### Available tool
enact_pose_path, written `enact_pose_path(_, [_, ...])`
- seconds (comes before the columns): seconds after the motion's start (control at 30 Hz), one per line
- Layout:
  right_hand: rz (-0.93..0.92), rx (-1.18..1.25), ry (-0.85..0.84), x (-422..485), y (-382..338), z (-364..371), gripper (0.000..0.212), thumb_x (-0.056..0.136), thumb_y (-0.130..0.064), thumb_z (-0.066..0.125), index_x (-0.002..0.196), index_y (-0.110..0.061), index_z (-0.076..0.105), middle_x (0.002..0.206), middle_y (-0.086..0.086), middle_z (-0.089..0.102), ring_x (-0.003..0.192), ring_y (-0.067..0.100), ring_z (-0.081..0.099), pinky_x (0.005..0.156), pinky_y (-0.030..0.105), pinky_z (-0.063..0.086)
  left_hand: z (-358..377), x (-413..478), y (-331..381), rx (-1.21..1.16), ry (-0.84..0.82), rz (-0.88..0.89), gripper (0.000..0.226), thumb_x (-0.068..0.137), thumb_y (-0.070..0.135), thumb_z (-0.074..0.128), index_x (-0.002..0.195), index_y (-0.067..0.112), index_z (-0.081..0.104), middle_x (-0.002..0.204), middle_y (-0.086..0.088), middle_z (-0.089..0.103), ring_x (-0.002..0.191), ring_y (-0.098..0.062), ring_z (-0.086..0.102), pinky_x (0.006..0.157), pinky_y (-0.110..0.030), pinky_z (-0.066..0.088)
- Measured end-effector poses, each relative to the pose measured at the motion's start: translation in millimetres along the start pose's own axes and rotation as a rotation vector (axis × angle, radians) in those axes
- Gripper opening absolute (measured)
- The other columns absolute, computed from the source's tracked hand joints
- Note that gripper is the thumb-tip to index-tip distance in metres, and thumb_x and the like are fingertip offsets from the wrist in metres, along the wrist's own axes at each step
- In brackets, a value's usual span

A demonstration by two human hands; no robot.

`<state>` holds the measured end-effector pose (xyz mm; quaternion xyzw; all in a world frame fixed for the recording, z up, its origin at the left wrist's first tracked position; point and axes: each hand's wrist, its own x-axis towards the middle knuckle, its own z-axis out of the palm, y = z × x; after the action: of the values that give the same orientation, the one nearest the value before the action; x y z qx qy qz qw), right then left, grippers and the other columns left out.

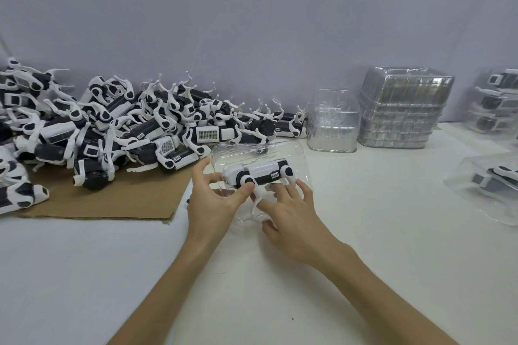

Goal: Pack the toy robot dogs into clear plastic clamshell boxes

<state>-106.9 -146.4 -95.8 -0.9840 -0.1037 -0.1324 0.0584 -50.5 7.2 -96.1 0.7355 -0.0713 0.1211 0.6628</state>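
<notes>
Left hand (213, 199), right hand (291, 218), frame centre
toy dog (258, 172) sits just above them in clamshell box (297, 152); left grips the box edge, right presses flat-fingered on the legs.

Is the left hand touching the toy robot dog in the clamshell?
Touching. The head view shows the thumb of the left hand pressed against a leg joint of the toy robot dog.

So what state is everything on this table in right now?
Toy dog, lying on its side in the open box.
Clamshell box, open, not yet closed.
Left hand, holding the dog's front end.
Right hand, fingers straight, pressing its legs.
Dog pile, loose, unpacked.
Empty box stacks, nested.
Packed boxes, closed, stacked.
</notes>
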Motion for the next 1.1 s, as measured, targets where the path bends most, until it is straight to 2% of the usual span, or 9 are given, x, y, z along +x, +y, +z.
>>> enact_pose_path(0.13, [-0.019,0.033,0.035,-1.2,0.1,-5.9,0.057,0.089,-0.024,0.051,0.143,-0.042,0.046,0.153,0.005,0.035,0.151,0.023,0.012,0.117,0.044,-0.013,-2.8,1.9,2.6,-0.100,0.013,-0.077,0.099,0.054,0.046,0.094,0.136,0.036,0.039,0.113,0.009,0.058,0.085,-0.008,0.069,0.086,-0.047,0.058])
enact_pose_path(0.37, [0.052,0.158,0.248,-5.5,-7.1,-14.8,0.036,0.079,-0.037,0.066,0.115,-0.036,0.073,0.134,0.004,0.057,0.139,0.021,0.039,0.123,0.038,-0.001,-5.2,1.2,9.0,-0.185,-0.006,-0.099,0.099,0.058,0.044,0.090,0.144,0.036,0.040,0.117,0.004,0.059,0.080,0.005,0.067,0.070,-0.034,0.057])
enact_pose_path(0.53, [0.012,0.207,0.313,-8.4,-13.3,-14.5,0.038,0.076,-0.041,0.077,0.112,-0.029,0.075,0.125,0.009,0.061,0.130,0.025,0.050,0.123,0.047,0.016,-14.6,6.4,14.6,-0.265,-0.013,-0.231,0.090,0.059,0.043,0.088,0.139,0.040,0.046,0.123,-0.008,0.064,0.109,-0.029,0.068,0.083,-0.049,0.060])
enact_pose_path(0.6, [0.000,0.235,0.373,-9.4,-15.0,-16.2,0.039,0.074,-0.044,0.076,0.109,-0.026,0.076,0.122,0.009,0.061,0.128,0.024,0.050,0.122,0.046,0.020,-16.3,7.7,17.3,-0.275,-0.039,-0.230,0.078,0.061,0.042,0.089,0.131,0.040,0.053,0.116,-0.008,0.069,0.102,-0.028,0.071,0.072,-0.041,0.061])
enact_pose_path(0.7, [-0.098,0.404,0.591,-8.4,-17.3,-24.5,0.029,0.076,-0.029,0.070,0.100,-0.013,0.073,0.115,0.009,0.056,0.117,0.025,0.050,0.109,0.029,0.035,-17.5,7.8,14.1,-0.251,-0.041,-0.263,0.070,0.067,0.035,0.092,0.127,0.036,0.055,0.102,-0.003,0.074,0.087,-0.022,0.075,0.063,-0.035,0.058])
enact_pose_path(0.8, [-0.139,0.469,0.768,-6.3,-13.4,-30.8,0.018,0.081,-0.014,0.061,0.093,-0.008,0.072,0.105,0.005,0.058,0.102,0.021,0.054,0.089,0.030,0.046,-16.8,6.5,6.9,-0.253,-0.124,-0.481,0.066,0.076,0.033,0.084,0.132,0.032,0.049,0.105,-0.008,0.072,0.095,-0.029,0.071,0.088,-0.052,0.058])
enact_pose_path(0.93, [0.049,0.352,0.390,-2.0,-2.0,-30.2,0.034,0.095,-0.027,0.056,0.127,-0.027,0.067,0.138,-0.006,0.056,0.126,0.011,0.049,0.109,0.025,0.028,-10.7,0.2,7.5,-0.226,-0.241,-0.532,0.054,0.077,0.038,0.083,0.124,0.034,0.055,0.100,-0.005,0.074,0.082,-0.022,0.071,0.078,-0.043,0.062])
enact_pose_path(1.0, [0.109,0.186,0.190,-1.5,4.2,-25.6,0.032,0.101,-0.036,0.047,0.128,-0.037,0.064,0.150,-0.014,0.048,0.135,0.007,0.043,0.115,0.030,0.020,-6.0,-1.9,9.0,-0.196,-0.241,-0.510,0.052,0.082,0.039,0.079,0.127,0.031,0.053,0.107,-0.005,0.072,0.091,-0.021,0.071,0.062,-0.032,0.059])
enact_pose_path(1.1, [0.147,0.153,0.081,-1.2,7.8,-22.7,0.035,0.104,-0.039,0.035,0.132,-0.038,0.057,0.157,-0.019,0.039,0.141,0.003,0.030,0.116,0.035,0.013,-2.8,-4.2,11.5,-0.194,-0.204,-0.482,0.044,0.089,0.040,0.072,0.126,0.030,0.051,0.113,-0.001,0.068,0.099,-0.013,0.068,0.062,-0.028,0.057])
